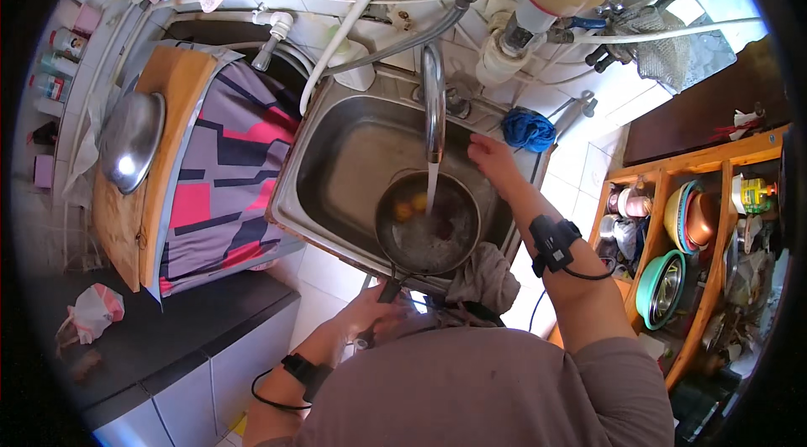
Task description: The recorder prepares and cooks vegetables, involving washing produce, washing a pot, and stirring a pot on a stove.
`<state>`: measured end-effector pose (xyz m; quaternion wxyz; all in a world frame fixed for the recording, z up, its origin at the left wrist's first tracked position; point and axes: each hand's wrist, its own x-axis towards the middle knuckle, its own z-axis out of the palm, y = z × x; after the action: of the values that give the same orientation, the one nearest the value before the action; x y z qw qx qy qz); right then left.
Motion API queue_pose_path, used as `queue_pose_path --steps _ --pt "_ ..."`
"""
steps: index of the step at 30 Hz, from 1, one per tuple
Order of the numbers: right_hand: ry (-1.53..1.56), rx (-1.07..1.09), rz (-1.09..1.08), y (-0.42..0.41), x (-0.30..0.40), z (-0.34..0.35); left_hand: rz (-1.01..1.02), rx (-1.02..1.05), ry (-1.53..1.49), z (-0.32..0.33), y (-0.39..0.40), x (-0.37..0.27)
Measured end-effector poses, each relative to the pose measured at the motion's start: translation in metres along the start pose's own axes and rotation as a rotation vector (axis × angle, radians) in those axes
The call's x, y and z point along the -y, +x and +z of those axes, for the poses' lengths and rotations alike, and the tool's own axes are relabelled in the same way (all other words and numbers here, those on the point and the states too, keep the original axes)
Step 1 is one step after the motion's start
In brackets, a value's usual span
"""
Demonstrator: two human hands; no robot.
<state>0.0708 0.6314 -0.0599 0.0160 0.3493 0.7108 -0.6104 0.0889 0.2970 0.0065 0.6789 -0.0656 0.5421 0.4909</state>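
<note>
My left hand [365, 314] grips the dark handle [389, 291] of a round pan [466, 245]. The pan sits tilted over the near part of a stainless steel sink [340, 144]. From the curved chrome faucet [434, 94] a stream of water [432, 188] falls into it. Water stands in the pan, with yellow-orange patches whose nature I cannot tell. To the right of the spout is my right hand [495, 160], its fingers bent and bunched. Nothing shows in that hand, but its palm side is hidden. A grey-brown cloth [485, 280] hangs over the sink's front edge.
A blue mesh scrubber [529, 130] lies at the sink's back right corner. On the left, a metal bowl [135, 141] rests on a wooden board [170, 88] beside patterned cloth [239, 151]. Wooden shelves [662, 207] at right hold basins. Hoses [403, 47] cross behind the faucet.
</note>
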Motion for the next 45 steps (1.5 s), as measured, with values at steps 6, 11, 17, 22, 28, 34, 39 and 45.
queue_pose_path --steps 6,11,17,22,28,34,39,45 --pt "-0.125 0.084 -0.155 -0.037 -0.04 0.01 -0.031 -0.002 -0.018 0.003 -0.007 -0.006" --pt "-0.147 0.311 0.17 -0.055 -0.038 0.016 -0.013 0.007 -0.048 0.0 -0.002 0.0" --pt "-0.307 0.257 0.101 -0.051 -0.06 0.022 0.023 0.007 -0.071 0.0 0.004 0.007" --pt "-0.288 0.219 0.074 -0.059 -0.048 0.023 0.024 -0.013 -0.011 -0.003 0.008 0.01" --pt "-0.337 0.216 0.014 -0.058 -0.054 0.021 0.051 -0.102 0.132 0.003 0.01 0.002" --pt "-0.482 0.259 0.075 -0.058 -0.044 0.016 0.001 -0.292 0.287 0.019 0.004 -0.009" --pt "-0.274 0.225 -0.043 -0.043 -0.048 0.012 0.024 -0.291 0.215 0.022 0.003 -0.006" --pt "-0.28 -0.124 -0.417 -0.008 -0.01 -0.002 0.08 -0.241 0.143 0.017 0.006 0.0"
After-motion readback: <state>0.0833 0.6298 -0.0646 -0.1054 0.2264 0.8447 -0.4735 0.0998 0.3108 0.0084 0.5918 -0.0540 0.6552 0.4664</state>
